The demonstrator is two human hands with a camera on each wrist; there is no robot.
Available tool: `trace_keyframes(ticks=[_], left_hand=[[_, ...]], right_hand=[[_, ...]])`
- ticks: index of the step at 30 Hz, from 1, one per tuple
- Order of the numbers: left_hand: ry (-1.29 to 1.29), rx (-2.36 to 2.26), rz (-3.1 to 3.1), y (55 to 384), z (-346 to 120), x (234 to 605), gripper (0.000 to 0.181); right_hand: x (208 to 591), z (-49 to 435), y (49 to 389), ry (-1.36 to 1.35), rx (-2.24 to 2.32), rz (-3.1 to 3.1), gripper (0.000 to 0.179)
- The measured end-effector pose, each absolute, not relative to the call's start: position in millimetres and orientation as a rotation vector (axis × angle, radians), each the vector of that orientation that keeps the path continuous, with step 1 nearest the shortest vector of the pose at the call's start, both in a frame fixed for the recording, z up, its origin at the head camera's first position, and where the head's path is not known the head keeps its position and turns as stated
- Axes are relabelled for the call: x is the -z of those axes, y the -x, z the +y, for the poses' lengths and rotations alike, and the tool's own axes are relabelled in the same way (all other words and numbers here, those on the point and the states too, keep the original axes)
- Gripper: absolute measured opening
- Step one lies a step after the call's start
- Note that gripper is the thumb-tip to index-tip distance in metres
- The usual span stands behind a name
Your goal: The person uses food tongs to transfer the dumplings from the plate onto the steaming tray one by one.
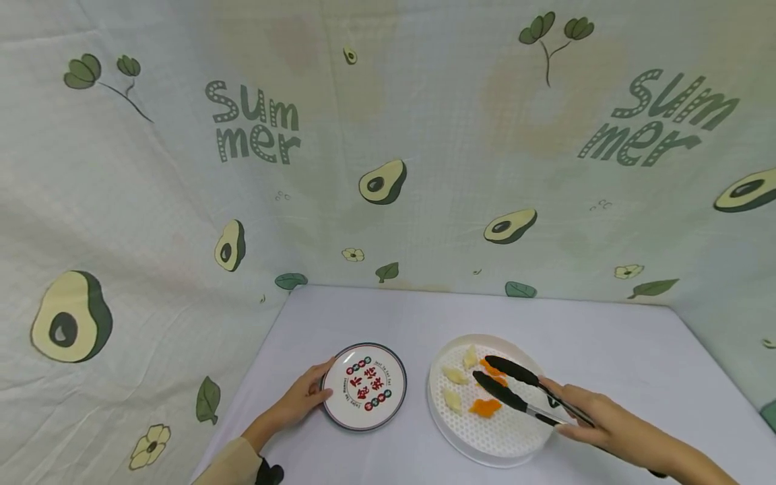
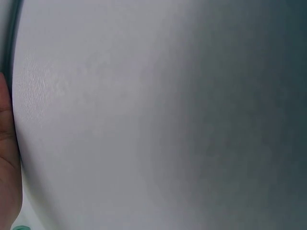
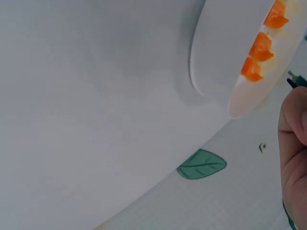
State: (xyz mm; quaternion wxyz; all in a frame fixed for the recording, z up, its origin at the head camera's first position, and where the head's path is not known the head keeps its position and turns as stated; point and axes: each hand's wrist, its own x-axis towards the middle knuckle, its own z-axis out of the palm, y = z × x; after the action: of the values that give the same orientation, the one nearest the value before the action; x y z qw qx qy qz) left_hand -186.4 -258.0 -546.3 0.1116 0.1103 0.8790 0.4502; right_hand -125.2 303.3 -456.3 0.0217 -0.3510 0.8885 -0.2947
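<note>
My left hand (image 1: 306,391) holds a round white plate (image 1: 394,387) at its left rim, thumb over the edge. Red lettering and a dark border decorate the plate. In the left wrist view only part of that hand (image 2: 7,163) shows. My right hand (image 1: 606,421) grips a pair of tongs (image 1: 542,415) with black tips and metal arms. The tongs' tips are spread apart over a round white perforated tray (image 1: 512,441), close to the orange pieces (image 1: 485,408). Pale yellow pieces (image 1: 452,401) lie on the tray's left side. The right wrist view shows three orange pieces (image 3: 261,47).
Both the plate and the tray are on a white-covered table (image 1: 418,310), side by side with a gap between them. A printed cloth (image 1: 436,135) with avocados and leaves hangs behind and along the sides.
</note>
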Motion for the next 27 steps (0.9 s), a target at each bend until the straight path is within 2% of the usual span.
trace_keyframes(ticks=[8,20,27], left_hand=[[-0.34,-1.308,2.591,188,-257,546,0.064],[-0.301,-1.301,2.603,186,-257,545,0.065],[-0.319,-1.316,2.59,187,-258,547,0.065]], right_hand=[[444,267,114,0.709,0.838,2.938,0.072],[440,211,104,0.758,1.091,2.9,0.087],[436,182,101,0.666,1.178,2.817,0.092]])
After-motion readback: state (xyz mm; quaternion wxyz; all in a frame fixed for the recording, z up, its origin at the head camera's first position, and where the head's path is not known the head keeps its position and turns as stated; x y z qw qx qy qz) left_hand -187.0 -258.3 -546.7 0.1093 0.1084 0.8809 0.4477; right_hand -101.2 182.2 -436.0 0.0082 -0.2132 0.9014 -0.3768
